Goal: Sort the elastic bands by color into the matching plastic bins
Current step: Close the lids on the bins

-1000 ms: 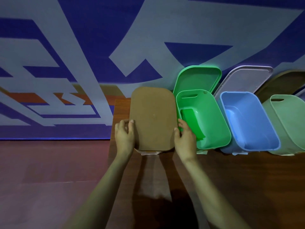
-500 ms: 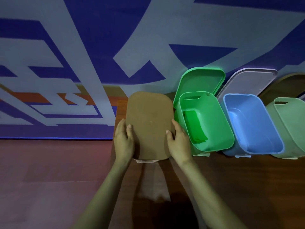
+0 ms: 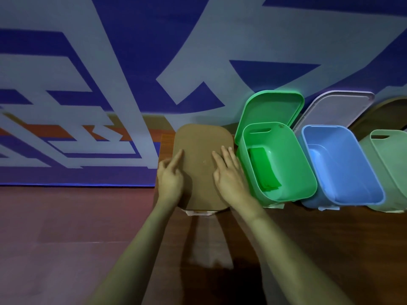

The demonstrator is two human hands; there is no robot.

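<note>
Both left hand (image 3: pixel 170 180) and right hand (image 3: pixel 230 178) fingers rest atop brown lid (image 3: pixel 202 144).

Both forearms (image 3: pixel 141 243) were stretched forward, side by side. The left hand (image 3: pixel 170 179) was held with its index finger (image 3: pixel 178 157) extended and the rest curled. The right hand (image 3: pixel 230 175) was laid flat, fingers (image 3: pixel 226 156) straight.

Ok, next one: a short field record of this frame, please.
left hand: index finger laid on the brown lid, other fingers curled at its left edge; grip unclear
right hand: flat on the lid, fingers straight
brown lid: at the row's left end; what it covers is hidden
green bin: open, green lid leaning behind it
blue bin: open, pale lid behind it
pale green bin: open, cut off at right
bands: none visible
</note>
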